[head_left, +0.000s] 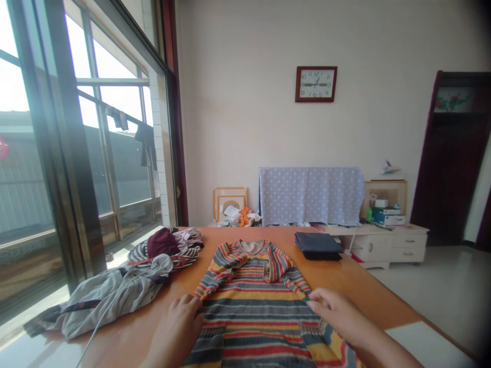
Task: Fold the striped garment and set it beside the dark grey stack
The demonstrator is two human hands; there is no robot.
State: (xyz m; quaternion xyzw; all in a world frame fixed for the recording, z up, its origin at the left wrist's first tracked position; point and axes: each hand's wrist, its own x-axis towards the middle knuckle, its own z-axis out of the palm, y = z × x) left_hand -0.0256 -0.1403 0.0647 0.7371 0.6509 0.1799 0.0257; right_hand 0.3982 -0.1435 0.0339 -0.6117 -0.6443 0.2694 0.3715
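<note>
A striped long-sleeved shirt (253, 312) in red, yellow, grey and blue lies spread on the wooden table, its neckline pointing away from me. Its sleeves are folded down along the sides, and two pockets show near the lower part. My left hand (178, 324) is closed at the shirt's left edge, by the end of that sleeve; the fingertips are partly hidden. On the opposite side, my right hand (332, 305) pinches the fabric near the right sleeve's cuff. The shirt's bottom runs out of view.
A heap of clothes (164, 248) and a grey hooded garment (115, 294) with a long cord lie at left by the window. Folded dark cloth (317, 245) sits at the table's far right. Beyond stand a white cabinet (408, 248) and a cloth-covered object (310, 197).
</note>
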